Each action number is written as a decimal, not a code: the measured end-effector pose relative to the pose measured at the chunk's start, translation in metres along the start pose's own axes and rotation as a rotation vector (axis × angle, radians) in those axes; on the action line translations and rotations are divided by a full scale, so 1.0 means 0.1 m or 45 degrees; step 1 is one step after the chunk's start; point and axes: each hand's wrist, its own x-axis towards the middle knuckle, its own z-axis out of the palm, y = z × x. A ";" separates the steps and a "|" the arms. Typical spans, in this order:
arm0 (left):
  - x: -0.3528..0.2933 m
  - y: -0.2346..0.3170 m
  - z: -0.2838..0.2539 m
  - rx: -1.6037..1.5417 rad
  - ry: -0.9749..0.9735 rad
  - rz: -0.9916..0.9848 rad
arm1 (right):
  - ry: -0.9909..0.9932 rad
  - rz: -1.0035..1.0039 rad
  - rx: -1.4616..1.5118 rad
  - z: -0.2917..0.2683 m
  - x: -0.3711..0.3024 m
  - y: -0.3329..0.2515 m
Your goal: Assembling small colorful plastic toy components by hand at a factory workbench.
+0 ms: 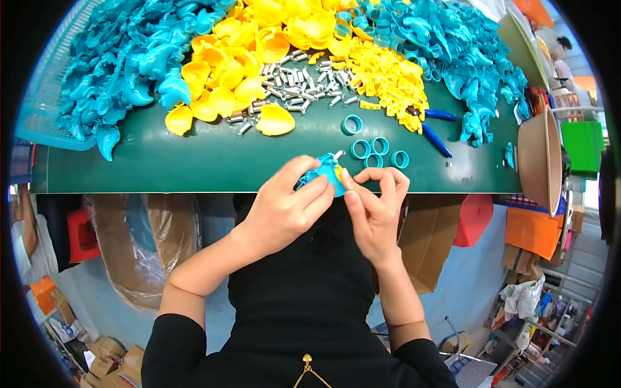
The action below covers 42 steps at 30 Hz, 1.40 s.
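Observation:
My left hand [286, 205] is closed round a teal plastic part [326, 169] at the table's near edge. From the top of that part a small silver spring [338, 155] sticks out. My right hand [376, 216] meets the part's right side, thumb and forefinger pinched together beside a small yellow plastic piece [337, 172]. Whether the yellow piece sits in the teal part or only in my fingertips, I cannot tell. Just beyond my right hand lie several teal rings [359, 150]. Loose silver springs [301, 87] are heaped farther back.
Yellow shell-shaped pieces [223, 74], small yellow pieces [391, 74] and teal parts [123, 61] are piled on the green table [213, 165]. A blue basket [39, 107] stands at the left. Blue-handled pliers [436, 139] lie at the right, near a tan basin [540, 161]. Cardboard boxes [430, 242] stand below.

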 end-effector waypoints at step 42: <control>-0.24 -0.04 -0.09 0.176 0.085 -0.109 | 0.110 -0.114 0.225 0.32 0.46 -0.26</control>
